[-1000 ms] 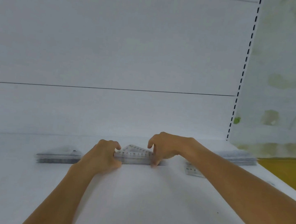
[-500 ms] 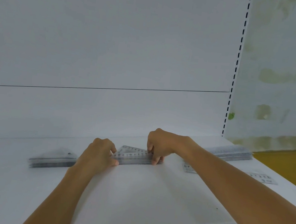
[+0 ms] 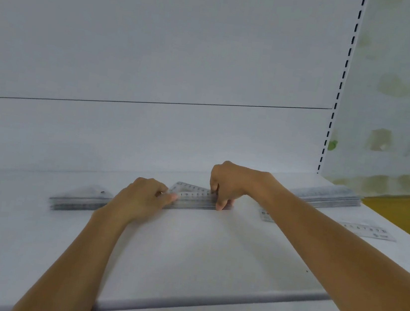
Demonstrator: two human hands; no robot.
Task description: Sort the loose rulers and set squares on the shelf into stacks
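Observation:
A stack of clear set squares [image 3: 194,199] lies on the white shelf [image 3: 187,244] at its middle. My left hand [image 3: 141,196] pinches the stack's left end with curled fingers and thumb. My right hand [image 3: 226,184] grips the right end, fingertips down on the shelf. A second stack of clear set squares [image 3: 78,198] sits to the left, untouched. At the back right lies a stack of straight rulers [image 3: 329,195]. One loose ruler [image 3: 368,230] lies flat to the right, partly hidden behind my right forearm.
The shelf's white back panel [image 3: 159,58] rises right behind the stacks. A slotted upright [image 3: 341,84] marks the shelf's right end. The rounded front rail [image 3: 205,300] runs across below my arms. Beyond the right edge are a stained wall and yellow floor [image 3: 405,213].
Both hands stay on the middle stack of set squares with barely any shift. The view has moved a little, so the loose ruler at right shows more.

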